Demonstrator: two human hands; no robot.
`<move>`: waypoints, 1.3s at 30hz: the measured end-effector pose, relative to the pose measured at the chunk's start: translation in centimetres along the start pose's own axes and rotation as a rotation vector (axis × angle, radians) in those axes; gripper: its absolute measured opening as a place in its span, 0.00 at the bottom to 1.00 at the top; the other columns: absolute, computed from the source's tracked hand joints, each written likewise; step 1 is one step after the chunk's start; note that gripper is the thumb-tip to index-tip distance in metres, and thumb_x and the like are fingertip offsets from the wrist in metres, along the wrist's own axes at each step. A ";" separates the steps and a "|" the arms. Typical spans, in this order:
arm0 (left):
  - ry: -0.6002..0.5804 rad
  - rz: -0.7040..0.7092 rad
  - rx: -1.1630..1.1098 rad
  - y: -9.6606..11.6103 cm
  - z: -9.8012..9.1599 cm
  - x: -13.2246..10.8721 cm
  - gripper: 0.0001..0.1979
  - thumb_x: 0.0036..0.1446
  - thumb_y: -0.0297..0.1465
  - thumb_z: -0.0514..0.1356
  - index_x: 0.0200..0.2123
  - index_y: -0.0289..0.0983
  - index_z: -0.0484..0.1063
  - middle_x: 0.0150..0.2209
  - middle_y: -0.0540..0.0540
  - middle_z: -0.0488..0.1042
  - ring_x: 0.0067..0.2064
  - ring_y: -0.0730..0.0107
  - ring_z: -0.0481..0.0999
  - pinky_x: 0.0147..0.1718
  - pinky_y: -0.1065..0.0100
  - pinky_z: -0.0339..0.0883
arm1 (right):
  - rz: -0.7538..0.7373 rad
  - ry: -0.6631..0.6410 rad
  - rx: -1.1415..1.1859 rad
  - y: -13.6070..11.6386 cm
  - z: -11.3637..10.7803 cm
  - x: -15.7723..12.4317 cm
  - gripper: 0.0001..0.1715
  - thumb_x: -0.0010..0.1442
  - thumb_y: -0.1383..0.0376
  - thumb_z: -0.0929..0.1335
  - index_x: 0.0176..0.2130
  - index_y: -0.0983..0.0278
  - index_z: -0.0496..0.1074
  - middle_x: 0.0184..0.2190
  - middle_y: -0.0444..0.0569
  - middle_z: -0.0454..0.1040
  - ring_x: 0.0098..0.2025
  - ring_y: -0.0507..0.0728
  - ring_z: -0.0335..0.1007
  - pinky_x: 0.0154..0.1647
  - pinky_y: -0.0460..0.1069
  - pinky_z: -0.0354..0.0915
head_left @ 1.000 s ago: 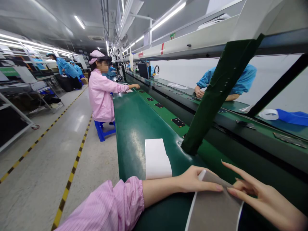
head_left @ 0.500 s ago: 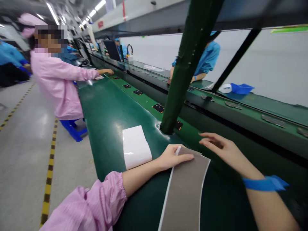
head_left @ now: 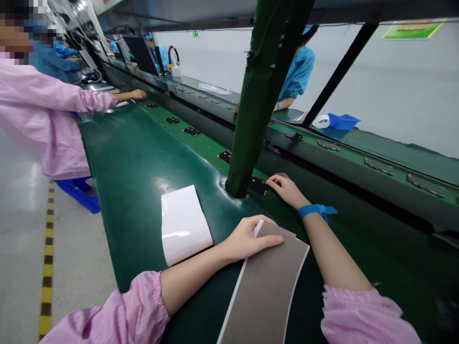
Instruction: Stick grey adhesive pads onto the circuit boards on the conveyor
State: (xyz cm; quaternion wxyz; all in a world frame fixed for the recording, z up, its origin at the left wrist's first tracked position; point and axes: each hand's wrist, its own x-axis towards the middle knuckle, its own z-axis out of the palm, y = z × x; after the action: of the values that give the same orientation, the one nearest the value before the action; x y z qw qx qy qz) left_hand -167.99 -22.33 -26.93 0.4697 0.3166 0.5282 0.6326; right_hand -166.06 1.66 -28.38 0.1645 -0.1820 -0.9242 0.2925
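Note:
My left hand (head_left: 253, 239) grips the upper end of a long grey-brown sheet with white edges (head_left: 267, 286), its thumb on top and the other fingers partly hidden beyond the edge. Farther right, my right hand (head_left: 287, 188) reaches over the green conveyor strip, its thumb and forefinger pinched at the right edge of a black circuit board (head_left: 258, 185). That board lies flat just right of the green post's foot. A blue band circles my right wrist. Left of my left forearm, a glossy white sheet (head_left: 184, 224) lies on the green table.
A green-wrapped post (head_left: 256, 100) rises from the table (head_left: 122, 157). More black boards (head_left: 191, 131) lie along the strip. A raised ledge beyond carries several boards (head_left: 378, 165). A person in pink (head_left: 46, 105) sits at the left; a person in blue (head_left: 299, 71) works across the line.
My right hand has moved forward and left to the board by the post, and its fingers have closed at the edge. My left hand still holds the grey-brown sheet. The view has shifted right.

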 end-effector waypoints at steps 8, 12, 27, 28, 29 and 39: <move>-0.019 0.006 0.002 -0.2 -0.1 0.0 0.16 0.46 0.38 0.69 0.35 0.34 0.72 0.32 0.48 0.74 0.34 0.70 0.74 0.34 0.69 0.67 | -0.033 -0.048 -0.111 1.5 -0.1 0.4 0.12 0.60 0.60 0.64 0.30 0.62 0.72 0.39 0.54 0.69 0.48 0.61 0.66 0.54 0.53 0.61; -0.029 0.018 0.029 -0.3 -0.2 -0.1 0.17 0.47 0.38 0.68 0.36 0.34 0.73 0.34 0.47 0.75 0.36 0.67 0.75 0.36 0.68 0.68 | -0.027 -0.101 -0.143 1.7 -0.5 0.2 0.12 0.60 0.61 0.64 0.31 0.62 0.73 0.39 0.54 0.69 0.49 0.61 0.66 0.55 0.54 0.61; -0.045 0.053 0.090 -0.3 -0.4 -0.1 0.16 0.49 0.39 0.67 0.38 0.35 0.74 0.37 0.46 0.77 0.40 0.64 0.76 0.41 0.66 0.68 | 0.060 -0.229 -0.093 2.6 -2.6 -1.5 0.15 0.59 0.56 0.63 0.30 0.62 0.73 0.35 0.50 0.73 0.43 0.60 0.69 0.46 0.51 0.64; -0.043 0.052 0.091 -0.3 -0.4 -0.1 0.16 0.49 0.38 0.67 0.37 0.35 0.74 0.37 0.46 0.77 0.40 0.64 0.76 0.41 0.66 0.68 | 0.061 -0.233 -0.095 2.7 -2.8 -1.6 0.15 0.58 0.55 0.63 0.30 0.61 0.73 0.35 0.50 0.73 0.43 0.60 0.69 0.45 0.51 0.65; -0.041 0.049 0.091 -0.3 -0.4 -0.1 0.16 0.49 0.38 0.67 0.37 0.35 0.74 0.37 0.46 0.77 0.40 0.64 0.76 0.41 0.66 0.68 | 0.058 -0.232 -0.102 2.7 -2.9 -1.8 0.15 0.58 0.55 0.64 0.30 0.61 0.73 0.35 0.50 0.73 0.43 0.60 0.69 0.45 0.51 0.65; -0.037 0.031 0.093 -0.1 -0.3 -0.2 0.16 0.49 0.39 0.67 0.38 0.35 0.74 0.37 0.46 0.78 0.40 0.63 0.77 0.40 0.65 0.69 | 0.098 -0.097 -0.092 3.8 -3.1 -3.8 0.15 0.53 0.52 0.66 0.32 0.60 0.65 0.34 0.50 0.69 0.41 0.60 0.67 0.43 0.54 0.67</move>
State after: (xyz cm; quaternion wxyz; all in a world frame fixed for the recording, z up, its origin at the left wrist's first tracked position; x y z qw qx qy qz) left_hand -168.17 -22.61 -27.09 0.4543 0.3580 0.5434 0.6085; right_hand -160.53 4.45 -28.99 0.0967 -0.2199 -0.9336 0.2659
